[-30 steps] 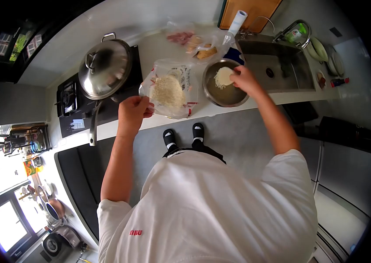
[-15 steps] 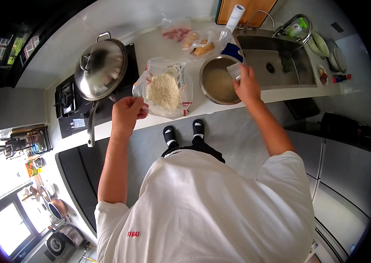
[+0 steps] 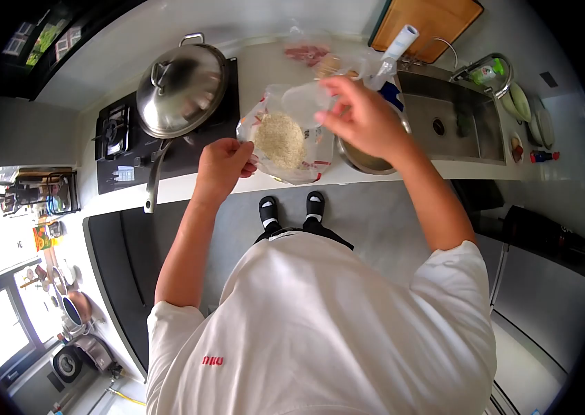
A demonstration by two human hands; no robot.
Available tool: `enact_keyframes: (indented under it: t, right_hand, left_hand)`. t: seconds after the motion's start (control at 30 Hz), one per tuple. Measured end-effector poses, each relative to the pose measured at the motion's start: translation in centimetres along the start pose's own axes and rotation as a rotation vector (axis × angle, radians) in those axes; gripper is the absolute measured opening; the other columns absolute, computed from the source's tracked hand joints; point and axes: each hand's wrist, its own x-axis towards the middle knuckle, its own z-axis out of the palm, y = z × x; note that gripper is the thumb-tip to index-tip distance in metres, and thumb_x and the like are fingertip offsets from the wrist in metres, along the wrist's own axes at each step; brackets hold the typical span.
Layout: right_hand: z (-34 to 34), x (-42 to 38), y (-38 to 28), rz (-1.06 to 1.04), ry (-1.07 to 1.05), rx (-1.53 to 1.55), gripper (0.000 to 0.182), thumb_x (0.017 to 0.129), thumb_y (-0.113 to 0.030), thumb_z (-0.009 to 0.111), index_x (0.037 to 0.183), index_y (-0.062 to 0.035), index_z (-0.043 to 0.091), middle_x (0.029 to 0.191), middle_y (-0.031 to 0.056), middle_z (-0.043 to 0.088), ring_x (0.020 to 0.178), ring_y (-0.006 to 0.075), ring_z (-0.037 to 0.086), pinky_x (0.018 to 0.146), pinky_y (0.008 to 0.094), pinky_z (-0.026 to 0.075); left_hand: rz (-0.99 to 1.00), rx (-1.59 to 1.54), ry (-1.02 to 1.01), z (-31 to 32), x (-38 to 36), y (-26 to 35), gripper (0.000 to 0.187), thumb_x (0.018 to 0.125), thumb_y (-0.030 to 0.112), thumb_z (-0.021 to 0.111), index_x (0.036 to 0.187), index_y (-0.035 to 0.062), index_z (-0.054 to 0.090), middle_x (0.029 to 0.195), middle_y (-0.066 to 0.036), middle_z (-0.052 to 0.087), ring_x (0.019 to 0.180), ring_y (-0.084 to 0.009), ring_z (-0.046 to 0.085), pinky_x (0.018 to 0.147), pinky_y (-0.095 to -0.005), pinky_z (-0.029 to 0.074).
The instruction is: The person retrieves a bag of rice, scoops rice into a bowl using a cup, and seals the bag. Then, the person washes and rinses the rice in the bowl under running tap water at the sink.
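Observation:
My left hand (image 3: 223, 166) pinches the near left edge of a clear plastic bag (image 3: 318, 149), which lies opened on the counter. White rice (image 3: 279, 140) fills the middle of the bag. Between the thumb and fingers of my right hand (image 3: 368, 121) is a translucent plastic cup (image 3: 302, 104), tilted over the far right side of the bag. Just below my right forearm and hand stands a round metal pot (image 3: 361, 163), its inside mostly covered by the hand.
A lidded steel wok (image 3: 180, 90) sits on the black stove (image 3: 114, 162) at left, its handle jutting past the counter edge. Bagged meat (image 3: 306, 54) lies at the back. On the right are the sink (image 3: 469, 142), faucet (image 3: 496, 69) and a cutting board (image 3: 424, 28).
My right hand has moved left with the cup, from over the pot to over the rice bag. The left hand keeps hold of the bag's edge. The camera view has shifted slightly.

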Motion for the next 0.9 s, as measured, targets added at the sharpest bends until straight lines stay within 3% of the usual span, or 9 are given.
enact_keyframes:
  t: [0.1,0.13,0.23,0.3,0.47,0.63,0.73,0.9]
  right_hand:
    - [3.5,2.2,-0.6,-0.264,-0.129,-0.404,0.051,0.085,-0.019,0.076,0.129,-0.0037,0.055,0.122,0.0199,0.063,0.102,0.0281,0.068,0.085,0.0386,0.055]
    - [4.7,3.2,-0.7,-0.244,-0.256,-0.454,0.050,0.080,-0.015,0.077,0.125,-0.0030,0.059,0.120,0.0193,0.065,0.102,0.0356,0.067,0.085,0.0431,0.055]
    - [9.2,6.5,-1.0,-0.145,-0.662,-0.775,0.034,0.079,-0.009,0.075,0.112,-0.0004,0.068,0.110,0.0164,0.070,0.098,0.0336,0.069,0.082,0.0418,0.057]
    - [11.5,8.5,-2.6,-0.003,-0.856,-0.916,0.017,0.079,-0.002,0.070,0.095,-0.0014,0.074,0.101,0.0155,0.073,0.095,0.0330,0.071,0.081,0.0412,0.058]
    - [21.7,10.1,6.1,-0.177,-0.707,-0.882,0.025,0.077,-0.006,0.069,0.099,-0.0104,0.079,0.103,0.0107,0.076,0.096,0.0271,0.073,0.080,0.0393,0.058]
    - [19.3,9.9,6.7,-0.191,-0.844,-0.754,0.026,0.074,-0.014,0.069,0.097,-0.0047,0.078,0.098,0.0136,0.075,0.089,0.0256,0.074,0.076,0.0401,0.059]
    - [16.9,11.1,5.3,0.263,-0.888,-0.530,0.030,0.073,-0.014,0.066,0.097,0.0024,0.075,0.090,0.0169,0.074,0.072,0.0263,0.073,0.066,0.0399,0.059]
    - [12.3,10.6,3.3,0.516,-0.802,-0.163,0.030,0.077,-0.015,0.064,0.098,0.0064,0.070,0.082,0.0189,0.070,0.062,0.0246,0.069,0.058,0.0366,0.057]
  left_hand:
    - [-0.003,-0.001,-0.001,-0.3,0.1,-0.4,0.027,0.095,0.020,0.068,0.091,-0.0065,0.067,0.079,-0.010,0.071,0.067,-0.0136,0.069,0.061,-0.0266,0.058]
    - [-0.004,0.004,-0.001,-0.4,0.1,-0.4,0.027,0.095,0.020,0.067,0.091,-0.0066,0.067,0.079,-0.010,0.071,0.067,-0.0135,0.069,0.062,-0.0266,0.058]
    - [0.003,-0.006,-0.004,-0.4,0.0,-0.3,0.026,0.095,0.019,0.067,0.091,-0.0066,0.067,0.079,-0.010,0.071,0.068,-0.0136,0.069,0.062,-0.0266,0.057]
    - [0.013,-0.013,-0.004,-0.6,0.1,-0.4,0.026,0.095,0.019,0.067,0.091,-0.0066,0.067,0.079,-0.010,0.071,0.068,-0.0138,0.069,0.062,-0.0266,0.057]
    - [0.021,-0.060,0.002,-0.9,0.2,-0.6,0.024,0.095,0.016,0.066,0.090,-0.0070,0.067,0.079,-0.010,0.071,0.068,-0.0142,0.069,0.063,-0.0267,0.058]
    - [0.015,-0.028,-0.026,-0.8,0.1,-0.2,0.023,0.095,0.015,0.066,0.090,-0.0074,0.066,0.079,-0.011,0.072,0.069,-0.0147,0.070,0.063,-0.0267,0.058]
    - [0.024,-0.009,-0.031,-0.9,0.1,0.1,0.023,0.094,0.015,0.066,0.091,-0.0075,0.066,0.079,-0.011,0.072,0.069,-0.0151,0.070,0.063,-0.0268,0.058]
    - [0.023,0.003,-0.028,-0.7,0.1,0.0,0.023,0.095,0.015,0.066,0.092,-0.0078,0.066,0.079,-0.012,0.072,0.069,-0.0153,0.071,0.063,-0.0271,0.059]
